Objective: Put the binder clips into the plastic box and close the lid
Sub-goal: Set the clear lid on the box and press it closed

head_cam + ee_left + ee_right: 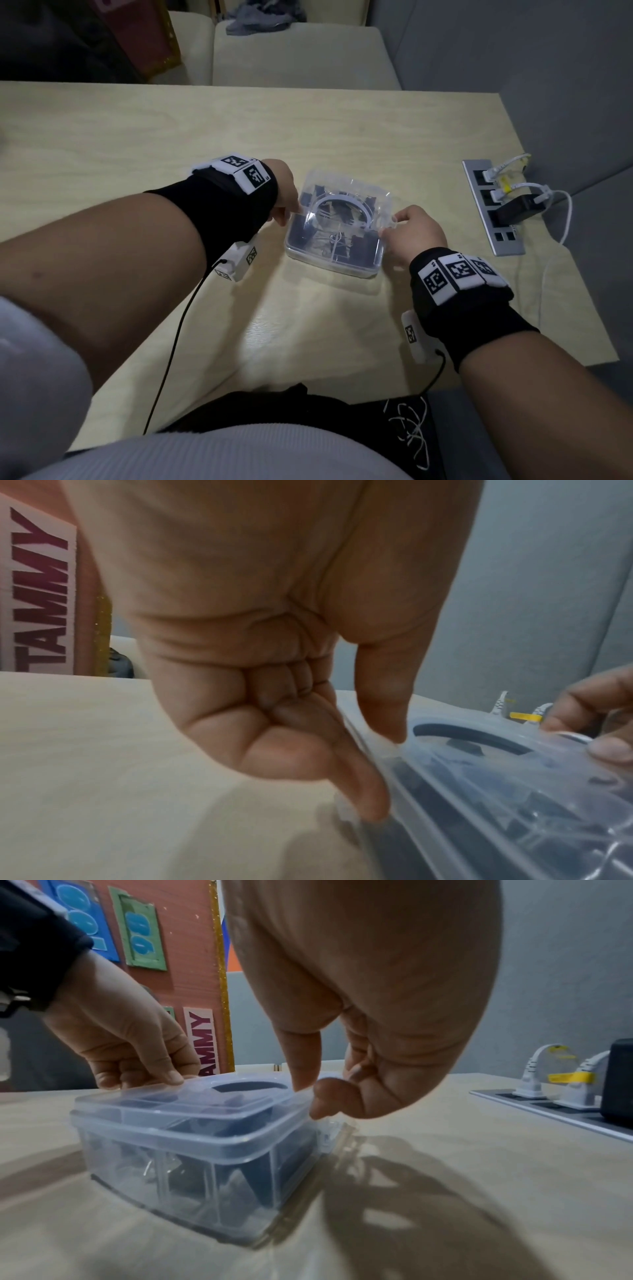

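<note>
The left hand (286, 192) pinches the left edge of the clear plastic lid (192, 1104), thumb on top and curled fingers against the rim; the right hand (416, 233) pinches the lid's right edge the same way. The lid lies on the transparent rectangular plastic box (334, 253), which stands mid-table on the pale wooden table (137, 137). Black binder clips (359, 245) show through its walls, and none are seen on the tabletop, so loading looks done; what seems left is pressing the lid fully home and letting go. At far left, a pink card (37, 593) reads "TAMMY". A grey power strip (493, 209) sits at right.
</note>
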